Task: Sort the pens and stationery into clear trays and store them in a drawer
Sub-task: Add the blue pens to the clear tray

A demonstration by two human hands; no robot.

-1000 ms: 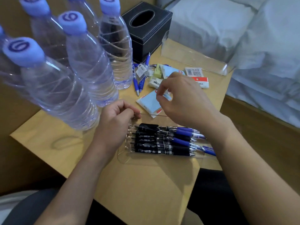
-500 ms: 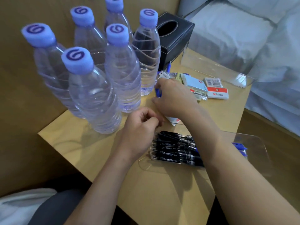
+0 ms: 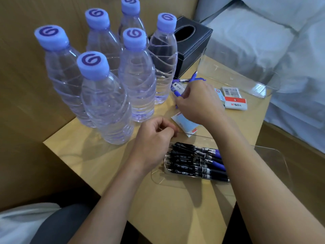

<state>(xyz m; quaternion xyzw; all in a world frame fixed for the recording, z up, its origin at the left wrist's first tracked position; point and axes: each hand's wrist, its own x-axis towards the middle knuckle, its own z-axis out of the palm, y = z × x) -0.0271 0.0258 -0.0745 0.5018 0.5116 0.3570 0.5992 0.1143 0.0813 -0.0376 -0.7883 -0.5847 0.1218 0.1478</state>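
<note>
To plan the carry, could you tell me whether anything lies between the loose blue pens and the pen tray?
Yes: a light-blue packet lies between them, and the left hand pinches the far rim of the tray.

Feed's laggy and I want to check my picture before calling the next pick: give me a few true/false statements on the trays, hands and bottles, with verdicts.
1. The near tray holds pens. True.
2. The far tray holds stationery. False: the erasers lie on the table beside it.
3. The right hand grips a blue pen by the bottles. True.
4. Four bottles stand on the table. False: six.
5. The left hand holds a pen. False: it pinches the near tray's rim.
</note>
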